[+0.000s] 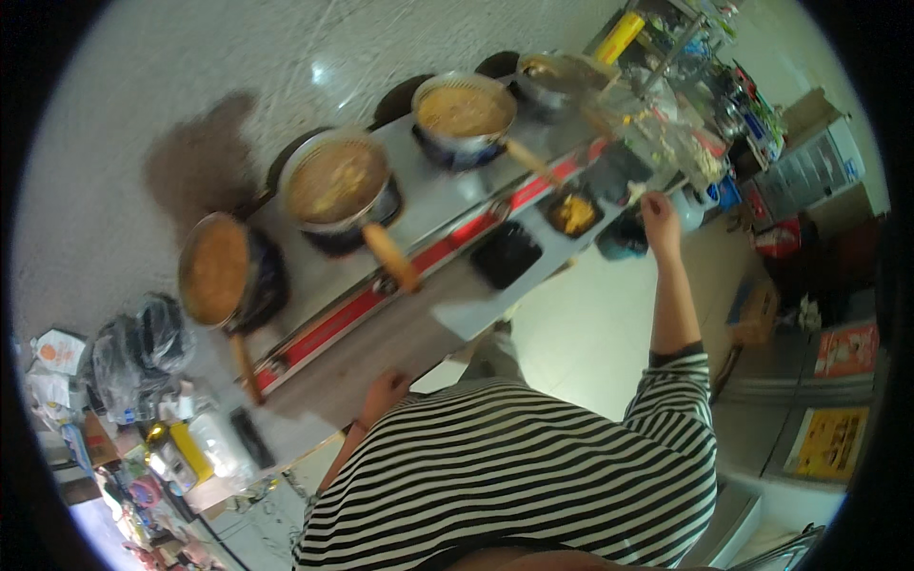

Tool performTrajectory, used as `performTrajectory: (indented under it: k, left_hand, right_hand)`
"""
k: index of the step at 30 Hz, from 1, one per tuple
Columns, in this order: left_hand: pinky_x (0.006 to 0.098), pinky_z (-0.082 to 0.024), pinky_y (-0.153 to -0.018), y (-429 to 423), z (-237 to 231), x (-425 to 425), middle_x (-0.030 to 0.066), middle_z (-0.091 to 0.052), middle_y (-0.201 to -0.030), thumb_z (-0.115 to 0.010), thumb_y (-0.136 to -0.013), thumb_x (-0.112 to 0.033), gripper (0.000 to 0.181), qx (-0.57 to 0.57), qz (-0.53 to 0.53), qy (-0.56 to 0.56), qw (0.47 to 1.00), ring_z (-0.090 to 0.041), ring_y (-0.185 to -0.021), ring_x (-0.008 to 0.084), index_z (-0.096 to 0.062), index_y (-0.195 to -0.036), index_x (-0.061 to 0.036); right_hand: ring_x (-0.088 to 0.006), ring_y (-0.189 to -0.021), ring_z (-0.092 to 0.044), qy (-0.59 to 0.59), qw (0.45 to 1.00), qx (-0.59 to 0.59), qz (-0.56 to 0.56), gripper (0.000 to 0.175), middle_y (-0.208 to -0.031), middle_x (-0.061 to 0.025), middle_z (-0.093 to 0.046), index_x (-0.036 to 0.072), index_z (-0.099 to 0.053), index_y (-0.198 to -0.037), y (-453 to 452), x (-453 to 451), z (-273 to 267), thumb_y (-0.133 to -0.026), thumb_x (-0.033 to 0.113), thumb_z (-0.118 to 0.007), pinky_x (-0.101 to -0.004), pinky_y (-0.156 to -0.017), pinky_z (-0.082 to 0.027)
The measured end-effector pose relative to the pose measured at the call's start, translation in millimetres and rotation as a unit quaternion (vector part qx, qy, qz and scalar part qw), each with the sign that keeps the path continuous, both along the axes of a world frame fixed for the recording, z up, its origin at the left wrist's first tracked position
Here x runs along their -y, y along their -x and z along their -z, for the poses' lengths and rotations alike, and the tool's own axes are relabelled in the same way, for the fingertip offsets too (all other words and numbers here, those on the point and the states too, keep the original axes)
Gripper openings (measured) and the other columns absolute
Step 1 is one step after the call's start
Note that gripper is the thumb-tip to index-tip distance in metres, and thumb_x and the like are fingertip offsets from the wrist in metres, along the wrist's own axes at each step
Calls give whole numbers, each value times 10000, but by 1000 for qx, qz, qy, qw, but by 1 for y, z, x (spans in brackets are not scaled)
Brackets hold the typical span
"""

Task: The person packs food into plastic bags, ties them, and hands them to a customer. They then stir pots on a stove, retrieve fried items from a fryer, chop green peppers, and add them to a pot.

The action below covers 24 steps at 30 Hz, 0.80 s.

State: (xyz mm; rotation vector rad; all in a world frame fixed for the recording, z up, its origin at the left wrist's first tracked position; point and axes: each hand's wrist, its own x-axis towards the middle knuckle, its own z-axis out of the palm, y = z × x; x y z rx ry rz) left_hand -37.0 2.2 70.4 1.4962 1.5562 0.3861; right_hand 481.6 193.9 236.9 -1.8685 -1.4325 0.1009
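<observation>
My left hand [386, 391] rests with curled fingers at the front edge of the grey counter [343, 371]; I see nothing in it. My right hand [661, 211] is stretched out at the counter's right end, its fingers bent. A small pale scrap [636, 191] shows at its fingertips; blur hides whether it is gripped. Left of that hand is a black tray of yellow food [573, 214], and a second black tray [505, 255] lies nearer me. Beyond them, a red-fronted gas stove [446, 246] carries wooden-handled pots, among them a broth pot [339, 178] and another pot [464, 110].
A brown-filled pot [214, 271] stands at the stove's left, its handle towards me. A steel pot [553, 78] is at the far right. Plastic-wrapped bowls [125, 367] and a dark phone-like slab [251, 437] lie left. Cut vegetables [703, 160] and a gas cylinder [696, 207] are right.
</observation>
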Motion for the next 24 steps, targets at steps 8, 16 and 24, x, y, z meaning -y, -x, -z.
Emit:
performTrajectory:
  k: [8,16,24]
  left_hand:
    - [282,-466,-700,-127,67,7,78,-661,-851,-605,-812,-202,246,140,-301,212,919,-594,-760,153,-622,-973,-16]
    - [369,-497,-664,-230,92,-87,159,-639,-823,-614,-800,-279,400,-4,-342,26,939,-628,-735,286,-540,-1048,26]
    - [462,-467,-737,-264,104,-153,223,-617,-879,-578,-766,-168,317,-157,-324,15,933,-586,-845,388,-565,-1042,-12]
  right_hand:
    - [-305,-949,-554,341,779,-524,-51,470,-1255,-131,-367,79,-413,-1254,-132,-266,-22,-859,287,-562,-407,-756,-497]
    - [-319,-712,-603,208,955,-32,-209,163,-689,-102,-547,17,-552,-908,-122,-292,18,-849,167,-524,-395,-644,-502]
    - [-403,-973,-537,79,930,314,-176,480,-1128,-235,-525,29,-403,-1282,-166,-235,27,-806,26,-461,-424,-816,-456]
